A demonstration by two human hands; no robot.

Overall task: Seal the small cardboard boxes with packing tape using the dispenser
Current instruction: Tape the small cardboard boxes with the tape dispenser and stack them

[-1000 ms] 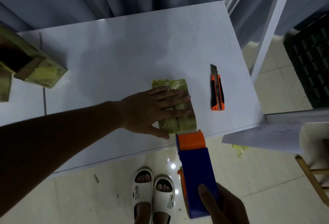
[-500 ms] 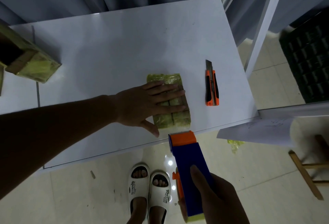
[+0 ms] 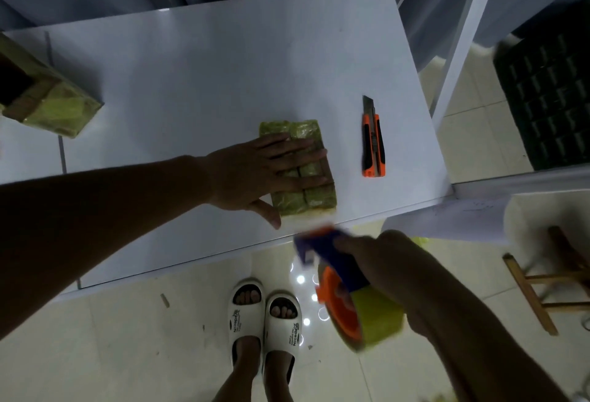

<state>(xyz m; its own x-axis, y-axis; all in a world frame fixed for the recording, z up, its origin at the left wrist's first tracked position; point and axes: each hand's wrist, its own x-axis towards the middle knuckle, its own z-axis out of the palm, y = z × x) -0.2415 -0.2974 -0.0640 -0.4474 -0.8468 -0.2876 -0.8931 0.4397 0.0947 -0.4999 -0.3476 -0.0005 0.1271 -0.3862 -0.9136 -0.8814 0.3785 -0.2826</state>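
A small cardboard box (image 3: 301,200) wrapped in yellowish tape lies near the front edge of the white table (image 3: 207,82). My left hand (image 3: 255,172) rests flat on top of it, fingers spread, pressing it down. Just below the table edge, my right hand (image 3: 383,261) grips the blue and orange tape dispenser (image 3: 338,277), which is blurred and tilted with its yellow tape roll (image 3: 380,322) turned toward me. The dispenser's front end is a short way from the box's near side, not touching it.
An orange utility knife (image 3: 373,146) lies right of the box. A larger taped carton (image 3: 48,98) sits at the table's left edge. A sheet of paper (image 3: 453,219) and a wooden stool (image 3: 539,280) stand to the right. My feet in white sandals (image 3: 265,318) are below.
My right hand has rolled the dispenser over and shifted right, so the tape roll now shows. The left hand stays flat on the box.
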